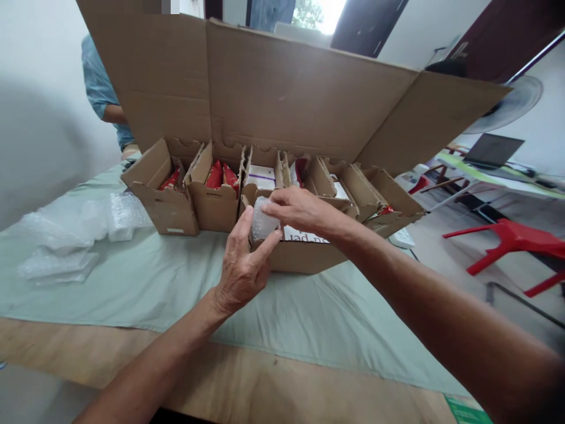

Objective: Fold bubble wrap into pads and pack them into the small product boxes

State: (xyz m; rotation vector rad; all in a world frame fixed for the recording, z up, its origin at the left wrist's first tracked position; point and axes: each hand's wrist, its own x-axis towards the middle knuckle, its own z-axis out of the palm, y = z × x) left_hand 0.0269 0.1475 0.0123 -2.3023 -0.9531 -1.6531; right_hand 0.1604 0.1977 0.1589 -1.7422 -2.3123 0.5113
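Observation:
A folded bundle of bubble wrap [263,219] sits at the left end of a low cardboard box [304,258], partly inside it. My left hand [245,262] comes from the front, its thumb and fingers on either side of the bundle. From the right, my right hand [298,207] reaches over the box with its curled fingertips on top of the bundle. Beside the wrap in the same box lies a white printed package [304,234], partly covered by my right hand and forearm.
Several cardboard bins [216,206] holding red packets and white boxes stand in a row behind. A tall cardboard panel [304,94] rises beyond them. Loose bubble wrap [62,235] lies left on the green cloth [176,277]. A person's sleeve [97,79] shows back left; a red stool [507,241] stands right.

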